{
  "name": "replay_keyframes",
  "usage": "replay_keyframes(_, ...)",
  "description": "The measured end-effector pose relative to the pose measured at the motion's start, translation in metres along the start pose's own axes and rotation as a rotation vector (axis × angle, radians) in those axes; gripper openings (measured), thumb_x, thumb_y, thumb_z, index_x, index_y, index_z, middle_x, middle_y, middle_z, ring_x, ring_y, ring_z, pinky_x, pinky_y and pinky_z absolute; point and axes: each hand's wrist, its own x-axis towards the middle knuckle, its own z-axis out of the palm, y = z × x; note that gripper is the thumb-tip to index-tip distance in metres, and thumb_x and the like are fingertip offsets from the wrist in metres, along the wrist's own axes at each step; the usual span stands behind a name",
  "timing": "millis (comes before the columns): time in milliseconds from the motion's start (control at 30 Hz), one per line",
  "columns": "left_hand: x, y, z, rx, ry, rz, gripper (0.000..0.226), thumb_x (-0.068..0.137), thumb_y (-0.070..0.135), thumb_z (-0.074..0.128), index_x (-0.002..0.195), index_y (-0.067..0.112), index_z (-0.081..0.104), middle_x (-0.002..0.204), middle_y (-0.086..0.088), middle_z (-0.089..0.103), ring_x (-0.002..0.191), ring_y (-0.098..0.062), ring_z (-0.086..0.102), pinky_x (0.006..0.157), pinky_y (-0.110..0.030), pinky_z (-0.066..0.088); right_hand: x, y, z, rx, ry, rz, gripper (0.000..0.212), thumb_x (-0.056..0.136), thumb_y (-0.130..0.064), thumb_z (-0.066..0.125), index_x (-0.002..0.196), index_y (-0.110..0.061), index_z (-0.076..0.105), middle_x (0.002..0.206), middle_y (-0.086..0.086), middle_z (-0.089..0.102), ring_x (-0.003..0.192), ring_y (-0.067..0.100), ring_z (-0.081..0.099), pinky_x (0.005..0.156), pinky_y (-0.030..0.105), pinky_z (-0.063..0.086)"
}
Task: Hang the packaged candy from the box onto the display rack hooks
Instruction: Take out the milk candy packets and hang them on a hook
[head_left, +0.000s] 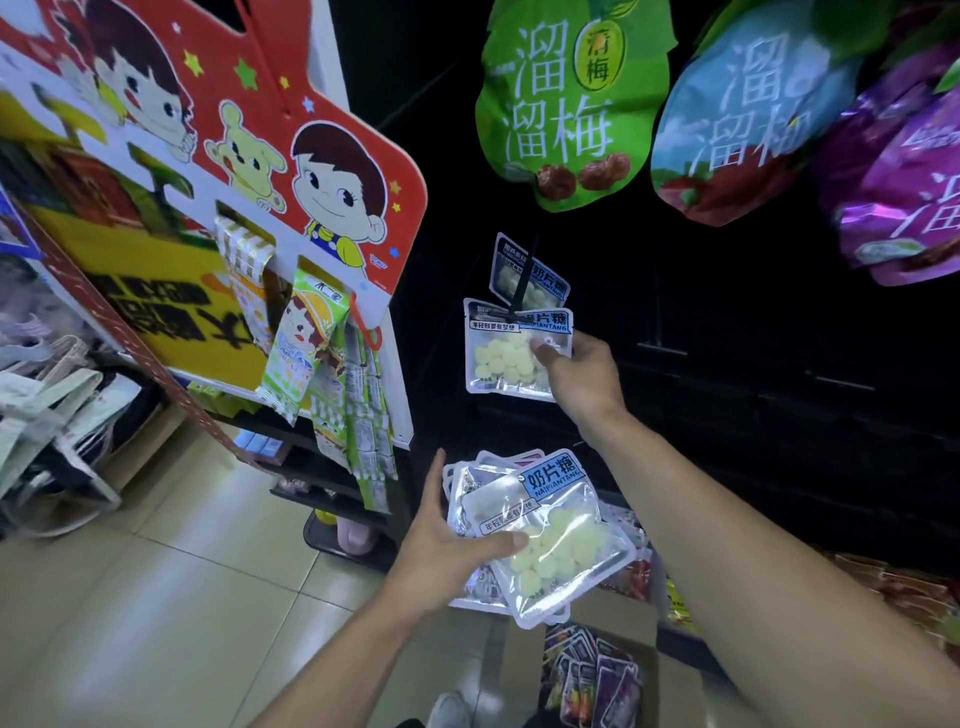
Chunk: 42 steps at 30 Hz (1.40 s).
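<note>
- Head view: a shop aisle with a pale tiled floor (171, 587) on the left and a dark display rack (753, 415) on the right, where large green (566, 104), blue (748, 119) and purple plum bags (904, 197) hang along the top.
- Far left stands a red cartoon display board (249, 130) with green-and-white snack packets (296, 343) hanging below it.
- Near the bottom, a cardboard box (618, 623) on the floor holds dark, colourful packets (592, 675).
- Right hand (582, 374) pinches the right edge of a clear milk-candy packet (514, 348), which sits upright with its blue header threaded on a black hook (524, 280); another like packet (530, 275) hangs just behind it.
- Left hand (441, 545) grips a fanned stack of the same packets (540, 530) above the box, thumb across the top one, headers tilted up to the right.
</note>
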Motion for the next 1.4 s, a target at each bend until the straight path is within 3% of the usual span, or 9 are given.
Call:
replay_keyframes(133, 0.001, 0.002, 0.0, -0.01, 0.019, -0.024, 0.129, 0.062, 0.021, 0.099, 0.155, 0.052, 0.016, 0.144, 0.013, 0.054, 0.11, 0.016, 0.055, 0.071, 0.001, 0.047, -0.002, -0.002, 0.0, 0.013, 0.001, 0.004, 0.015, 0.1, -0.036, 0.062, 0.1, -0.027, 0.075, 0.098, -0.007, 0.076, 0.094, 0.011, 0.07, 0.084, 0.028, 0.053)
replay_keyframes(433, 0.002, 0.012, -0.002, -0.064, 0.045, -0.044, 0.151, 0.034, 0.041, 0.104, 0.155, 0.059, 0.015, 0.146, 0.013, 0.058, 0.127, -0.013, 0.063, 0.102, -0.04, 0.056, 0.021, -0.002, 0.01, 0.076, 0.08, 0.047, 0.022, 0.104, -0.033, 0.054, 0.103, -0.022, 0.073, 0.091, -0.011, 0.071, 0.083, 0.005, 0.066, 0.07, 0.022, 0.049)
replay_keyframes(800, 0.006, 0.008, -0.009, -0.102, 0.076, -0.01, 0.132, 0.041, 0.031, 0.099, 0.151, 0.051, 0.028, 0.128, 0.012, 0.073, 0.118, -0.015, 0.07, 0.092, -0.035, 0.059, 0.073, -0.013, 0.023, 0.127, 0.172, 0.21, 0.039, 0.105, -0.037, 0.052, 0.135, -0.012, 0.058, 0.115, 0.003, 0.065, 0.103, 0.022, 0.06, 0.082, 0.027, 0.043)
replay_keyframes(933, 0.011, 0.001, -0.005, -0.132, 0.05, -0.037, 0.148, 0.047, 0.024, 0.103, 0.161, 0.045, 0.012, 0.129, 0.013, 0.071, 0.115, -0.011, 0.071, 0.077, -0.02, 0.059, 0.052, 0.005, 0.003, 0.007, 0.011, 0.329, 0.068, 0.097, -0.036, 0.066, 0.155, -0.015, 0.038, 0.147, 0.008, 0.054, 0.128, 0.027, 0.056, 0.107, 0.036, 0.046)
replay_keyframes(1033, 0.015, -0.004, 0.002, -0.148, 0.037, -0.048, 0.139, 0.054, 0.018, 0.103, 0.16, 0.047, 0.016, 0.125, 0.015, 0.073, 0.109, -0.007, 0.073, 0.078, -0.021, 0.059, 0.006, 0.012, -0.027, -0.094, -0.26, 0.325, 0.058, 0.09, -0.043, 0.074, 0.141, -0.021, 0.056, 0.129, 0.001, 0.067, 0.11, 0.019, 0.066, 0.092, 0.036, 0.056)
replay_keyframes(1167, 0.019, -0.005, 0.012, -0.158, 0.023, -0.043, 0.142, 0.041, 0.044, 0.104, 0.156, 0.055, 0.021, 0.137, 0.013, 0.067, 0.115, -0.008, 0.071, 0.094, -0.036, 0.06, -0.057, 0.013, -0.071, -0.204, -0.417, 0.289, 0.044, 0.079, -0.046, 0.083, 0.116, -0.025, 0.069, 0.097, -0.007, 0.079, 0.077, 0.001, 0.072, 0.067, 0.019, 0.052)
replay_keyframes(1233, 0.018, -0.003, 0.022, -0.173, 0.021, -0.028, 0.136, 0.043, 0.045, 0.103, 0.154, 0.056, 0.024, 0.135, 0.013, 0.068, 0.114, -0.011, 0.072, 0.096, -0.041, 0.059, -0.075, 0.016, -0.084, -0.204, -0.422, 0.286, 0.043, 0.074, -0.04, 0.089, 0.109, -0.023, 0.072, 0.09, -0.006, 0.079, 0.076, 0.006, 0.075, 0.066, 0.02, 0.054)
replay_keyframes(1333, 0.016, -0.001, 0.04, -0.224, 0.016, -0.007, 0.121, 0.054, 0.029, 0.097, 0.152, 0.049, 0.029, 0.123, 0.014, 0.074, 0.106, -0.012, 0.075, 0.079, -0.032, 0.063, -0.085, 0.023, -0.096, -0.178, -0.35, 0.277, 0.038, 0.07, -0.032, 0.093, 0.098, -0.015, 0.075, 0.085, 0.002, 0.079, 0.077, 0.016, 0.077, 0.072, 0.03, 0.061)
replay_keyframes(1400, 0.012, -0.002, 0.051, -0.237, -0.007, -0.014, 0.121, 0.057, 0.032, 0.102, 0.154, 0.045, 0.031, 0.127, 0.008, 0.073, 0.11, -0.019, 0.075, 0.085, -0.041, 0.064, -0.086, 0.026, -0.103, -0.15, -0.324, 0.296, 0.036, 0.072, -0.027, 0.092, 0.097, -0.01, 0.072, 0.084, 0.004, 0.079, 0.077, 0.019, 0.077, 0.076, 0.036, 0.062)
